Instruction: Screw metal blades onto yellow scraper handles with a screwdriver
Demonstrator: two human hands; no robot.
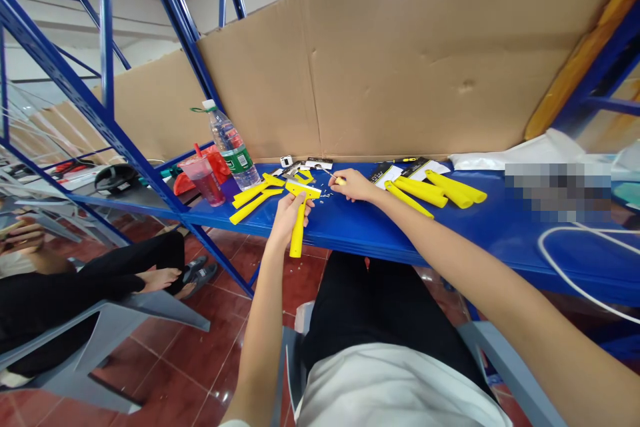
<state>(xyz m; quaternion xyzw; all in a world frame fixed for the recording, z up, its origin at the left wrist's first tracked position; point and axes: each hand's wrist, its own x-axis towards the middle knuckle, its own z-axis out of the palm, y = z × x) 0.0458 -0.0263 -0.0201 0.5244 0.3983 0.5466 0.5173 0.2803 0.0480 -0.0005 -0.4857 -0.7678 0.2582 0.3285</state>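
Note:
My left hand point(286, 217) is closed round a yellow T-shaped scraper point(297, 237), its wide head up and its handle hanging over the table's front edge. A pale metal strip runs along the head. To the right, my right hand point(357, 185) grips a small screwdriver point(341, 181) with a yellowish handle, the thin shaft pointing left above the table. Several tiny screws point(324, 197) lie scattered between my hands. Left of the held scraper rest more yellow scraper pieces point(253, 201). Beyond my right hand are several yellow handles point(423, 191) on black-and-white packaging cards point(384, 173).
The blue table point(493, 227) backs onto a cardboard wall point(380, 73). A water bottle point(235, 150) and a red drink cup point(206, 180) stand at its left. A white cable point(560, 267) loops at the right. Another person point(135, 263) sits at the left beside a blue post point(135, 143).

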